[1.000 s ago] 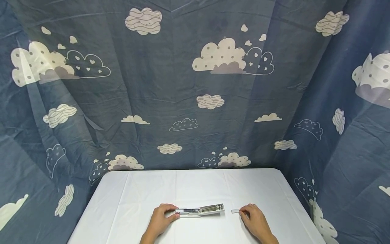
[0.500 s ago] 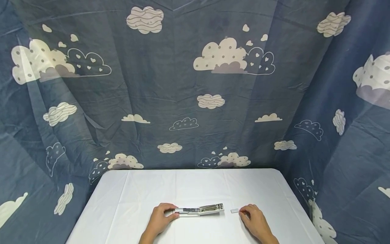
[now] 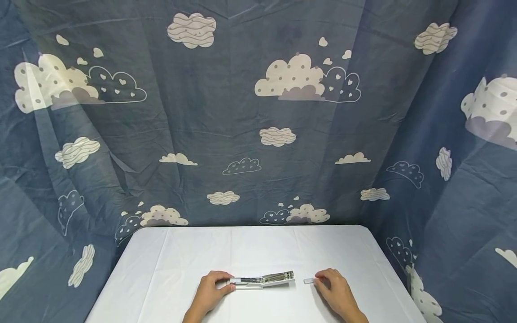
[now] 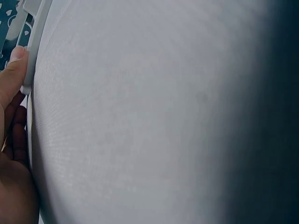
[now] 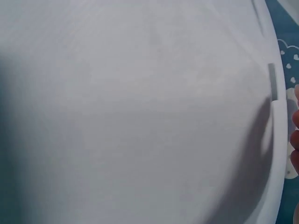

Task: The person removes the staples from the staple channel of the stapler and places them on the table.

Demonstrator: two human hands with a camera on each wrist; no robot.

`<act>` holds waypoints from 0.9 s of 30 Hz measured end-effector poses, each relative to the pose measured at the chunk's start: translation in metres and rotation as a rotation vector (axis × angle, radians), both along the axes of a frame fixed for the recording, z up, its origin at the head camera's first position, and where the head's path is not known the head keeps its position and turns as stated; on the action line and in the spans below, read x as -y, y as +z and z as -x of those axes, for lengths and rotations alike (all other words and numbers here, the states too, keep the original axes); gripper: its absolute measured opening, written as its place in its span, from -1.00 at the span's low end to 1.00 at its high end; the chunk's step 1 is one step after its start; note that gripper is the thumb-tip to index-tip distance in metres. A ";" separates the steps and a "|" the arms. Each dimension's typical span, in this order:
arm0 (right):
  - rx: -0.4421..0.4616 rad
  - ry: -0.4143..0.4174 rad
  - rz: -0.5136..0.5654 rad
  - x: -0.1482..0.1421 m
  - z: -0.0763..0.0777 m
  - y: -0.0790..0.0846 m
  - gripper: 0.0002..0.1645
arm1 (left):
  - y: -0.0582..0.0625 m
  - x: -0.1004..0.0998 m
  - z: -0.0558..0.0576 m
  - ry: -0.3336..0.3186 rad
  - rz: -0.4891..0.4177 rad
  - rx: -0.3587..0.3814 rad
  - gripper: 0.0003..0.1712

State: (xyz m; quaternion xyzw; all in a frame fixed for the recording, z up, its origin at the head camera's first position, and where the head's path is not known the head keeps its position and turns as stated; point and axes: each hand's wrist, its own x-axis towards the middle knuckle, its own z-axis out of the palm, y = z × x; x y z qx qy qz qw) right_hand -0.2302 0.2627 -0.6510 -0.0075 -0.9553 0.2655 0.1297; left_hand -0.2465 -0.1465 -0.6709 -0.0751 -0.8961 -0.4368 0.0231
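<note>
Stapler [image 3: 263, 281], as I read its white body and metal insides, lies opened out on the white bench [image 3: 258, 251], its right-hand part tilted up from the surface. My left hand [image 3: 210, 291] grips the left end, the thumb [image 4: 17, 58] set against its side in the left wrist view. Near the raised tip, but apart from it, a short grey strip [image 3: 308, 281], probably staples, points toward the stapler; my right hand [image 3: 336, 289] pinches its outer end, so far as the head view shows. Whether the strip is lifted clear of the bench or rests on it, I cannot tell. The step in hand looks to me like loading: the stapler steadied, the strip not yet inside. The next move, I judge, calls for a firm left hand while the right brings the strip leftward, turned to suit the slot and lowered straight, with a light pinch so the row does not snap. A cloud-print curtain [image 3: 232, 107] hangs beyond.
</note>
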 end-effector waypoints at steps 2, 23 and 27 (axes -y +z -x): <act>-0.017 0.001 0.004 0.003 0.001 0.004 -0.85 | -0.001 0.000 0.000 -0.001 0.005 0.000 -0.69; -0.162 0.149 0.101 0.049 0.018 0.045 -0.69 | -0.002 0.000 -0.002 -0.003 -0.001 -0.027 -0.69; -0.152 0.175 0.133 0.062 0.020 0.049 -0.70 | -0.002 0.001 -0.001 -0.006 -0.005 -0.022 -0.69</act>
